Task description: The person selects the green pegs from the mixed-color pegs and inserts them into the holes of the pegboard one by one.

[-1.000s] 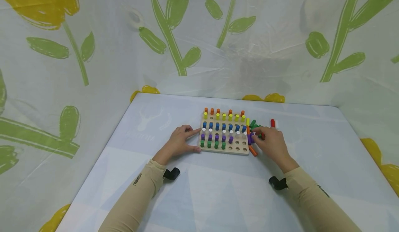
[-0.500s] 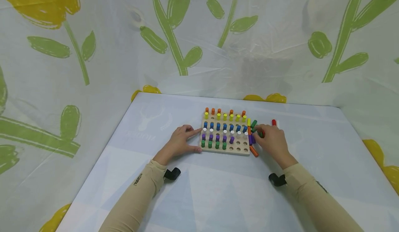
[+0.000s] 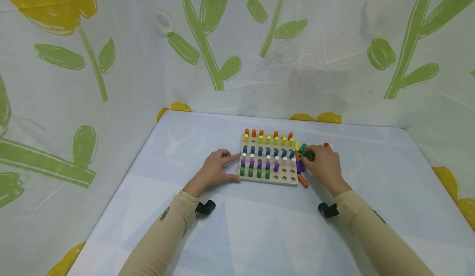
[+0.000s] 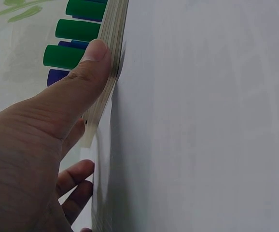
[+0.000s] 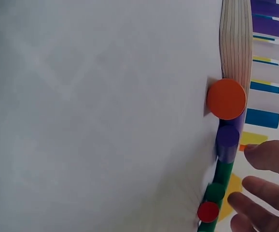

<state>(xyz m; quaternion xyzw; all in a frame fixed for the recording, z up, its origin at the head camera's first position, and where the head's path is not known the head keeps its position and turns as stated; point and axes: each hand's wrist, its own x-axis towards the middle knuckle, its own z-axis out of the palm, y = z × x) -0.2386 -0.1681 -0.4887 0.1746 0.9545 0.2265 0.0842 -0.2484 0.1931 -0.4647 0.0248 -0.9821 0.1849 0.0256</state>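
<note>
A wooden peg board [image 3: 269, 181] lies on the table, with rows of orange, yellow, blue, white, purple and green pegs standing in its holes. My left hand [image 3: 215, 168] braces the board's near left corner. Its thumb [image 4: 89, 70] lies straight along the front edge and the index finger touches the left side. To the right of the board my right hand [image 3: 326, 164] hovers over loose green pegs [image 3: 303, 148], its fingers slightly bent. In the right wrist view nothing shows between thumb and fingers, which stand just beside the green peg [image 5: 215, 192].
Along the board's right side lie loose purple pegs [image 3: 301, 166], an orange peg [image 3: 303, 181] and a yellow peg [image 3: 296, 145]. A red peg [image 3: 326, 144] shows behind my right hand. Some board holes at the front right hold no peg. A flower-printed sheet [image 3: 237, 37] hangs behind the table.
My right hand has shifted from the purple pegs slightly away from me, to the green ones. My left hand stays at the board's corner.
</note>
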